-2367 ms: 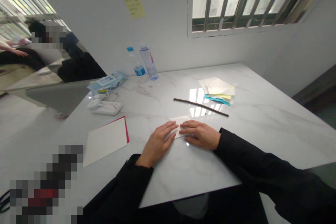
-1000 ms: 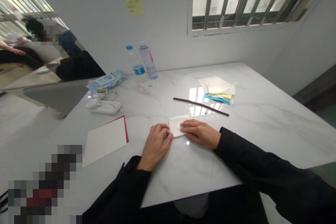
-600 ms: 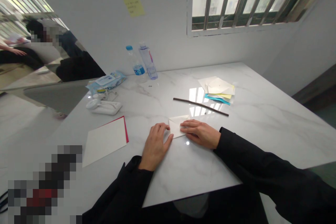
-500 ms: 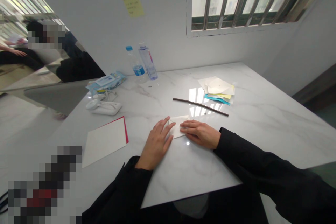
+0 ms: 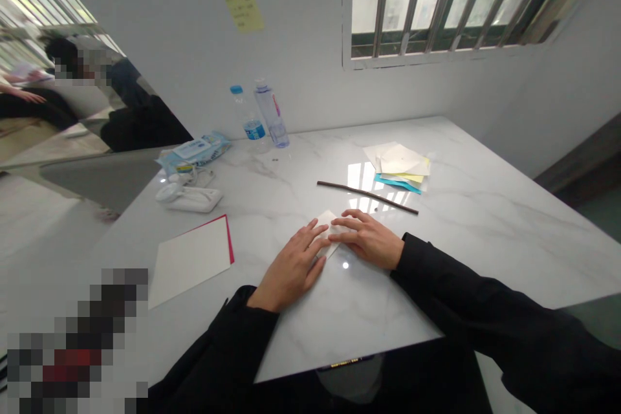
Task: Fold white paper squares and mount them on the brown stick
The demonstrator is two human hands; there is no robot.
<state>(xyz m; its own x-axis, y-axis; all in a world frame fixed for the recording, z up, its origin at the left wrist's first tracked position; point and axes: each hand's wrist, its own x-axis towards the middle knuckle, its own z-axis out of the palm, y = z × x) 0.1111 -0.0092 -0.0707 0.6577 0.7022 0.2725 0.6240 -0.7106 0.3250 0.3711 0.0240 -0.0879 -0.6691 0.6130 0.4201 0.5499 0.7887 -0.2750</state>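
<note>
A small folded piece of white paper (image 5: 326, 215) lies on the marble-patterned table (image 5: 310, 323), turned so that corners point away from and toward me. My left hand (image 5: 294, 264) rests over its left side, fingers stretched out and a little apart. From the other side my right hand (image 5: 369, 239) covers much of the paper, its fingers also extended and spread. The fingertips of both hands come close together over the paper's middle and hide its folds. Beyond the hands lies a thin dark brown stick (image 5: 367, 194).
White, yellow and blue papers (image 5: 400, 160) are piled at the back right. To the left lies a white sheet (image 5: 194, 259) over a red one. Farther back are a white device (image 5: 191, 198), a wipes pack (image 5: 196, 152) and two plastic bottles (image 5: 254, 129) (image 5: 273, 116). A person (image 5: 130, 97) sits beyond the partition.
The folded paper has turned from lying roughly square to a diamond position. My left hand has moved right, bringing the fingertips of both hands closer together.
</note>
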